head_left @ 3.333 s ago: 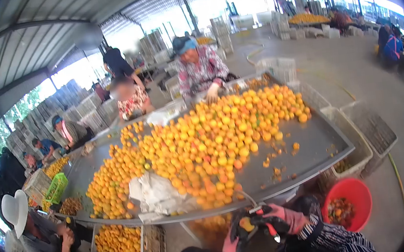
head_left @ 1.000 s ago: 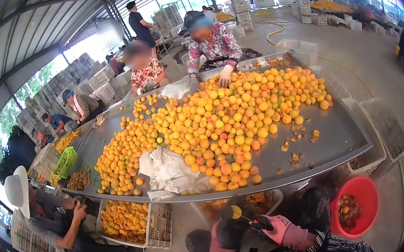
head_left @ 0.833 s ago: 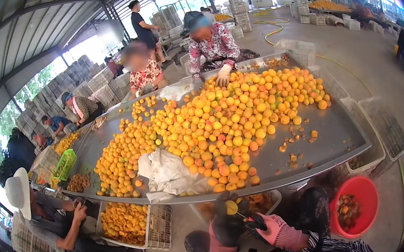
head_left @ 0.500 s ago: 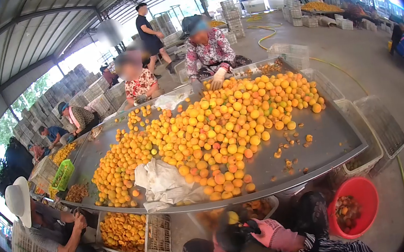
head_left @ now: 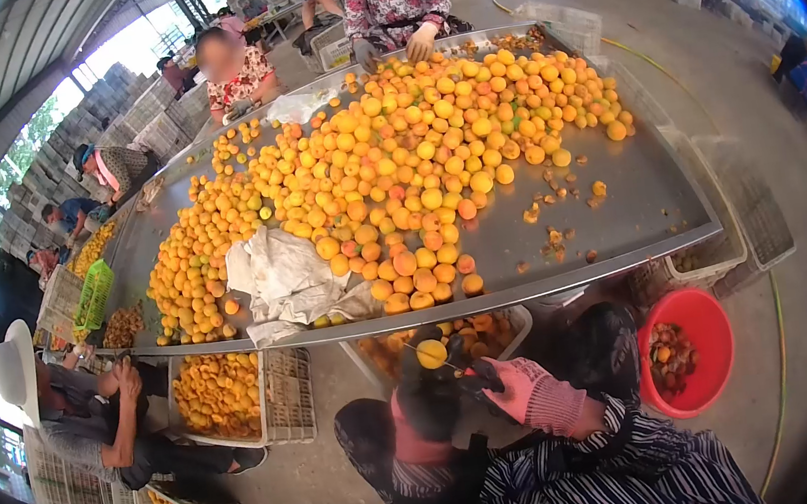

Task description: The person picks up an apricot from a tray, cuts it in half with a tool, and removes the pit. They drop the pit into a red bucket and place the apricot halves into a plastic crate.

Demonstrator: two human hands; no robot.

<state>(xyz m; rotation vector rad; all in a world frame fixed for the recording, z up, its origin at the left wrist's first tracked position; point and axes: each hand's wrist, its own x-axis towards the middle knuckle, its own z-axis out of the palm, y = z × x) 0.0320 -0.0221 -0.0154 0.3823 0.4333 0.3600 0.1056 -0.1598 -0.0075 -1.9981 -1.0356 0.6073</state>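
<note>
My left hand (head_left: 424,386), in a pink and black glove, is closed around a yellow apricot (head_left: 431,353) above my lap. Close beside it, my right hand (head_left: 513,389), gloved the same way, grips a small knife (head_left: 460,372). Its thin blade reaches the fruit, and a bit of red shows by the fingers. Just beyond both hands, a crate of apricot pieces (head_left: 490,330) sits partly under the table edge. Whole apricots (head_left: 394,173) lie heaped on the metal table (head_left: 613,236) in front of me.
A red bucket (head_left: 717,339) with scraps stands right of my knees. A white cloth (head_left: 280,272) lies at the table's near edge. At left, a person in a pale hat (head_left: 14,375) sits by a crate (head_left: 285,397). Across the table, a gloved person (head_left: 393,1) handles apricots.
My view has tilted downward, so the table and hands appear higher in the picture. The apricot in my left hand shows more fully now, with the knife blade against it.
</note>
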